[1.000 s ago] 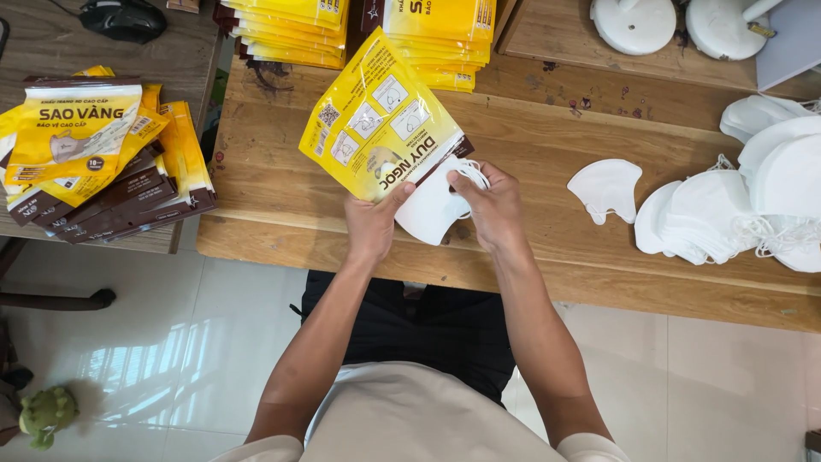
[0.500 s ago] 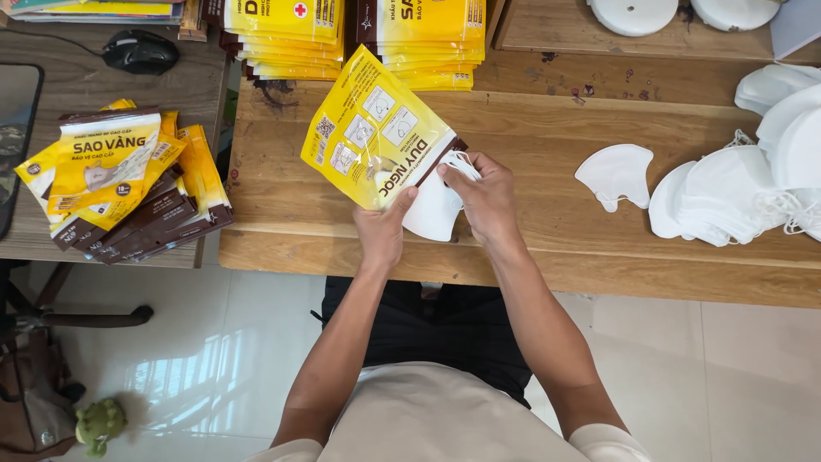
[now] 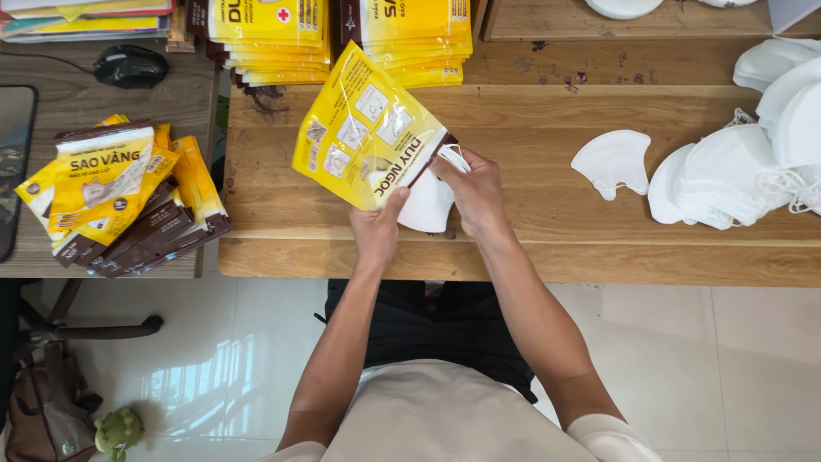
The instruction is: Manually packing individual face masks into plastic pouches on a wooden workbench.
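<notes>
Fanned pile of yellow-and-brown packets point(image 3: 128, 201) on the side desk, left hand point(image 3: 377, 233) pinching a yellow pouch point(image 3: 363, 128) at its lower edge above the wooden table point(image 3: 530, 257), right hand point(image 3: 475, 192) closed on a white mask point(image 3: 425, 205), seemingly at the pouch's mouth, loose white masks point(image 3: 727, 175) stacked far right.

Two bare forearms behind the hands, short cream sleeves at the shoulders, cream shirt, black trousers below

Your mask point(image 3: 425, 205) is sitting half hidden behind the pouch point(image 3: 366, 130) and your right hand point(image 3: 475, 193); frame edges are cutting the mask pile point(image 3: 753, 162) and top stacks point(image 3: 269, 34).
</notes>
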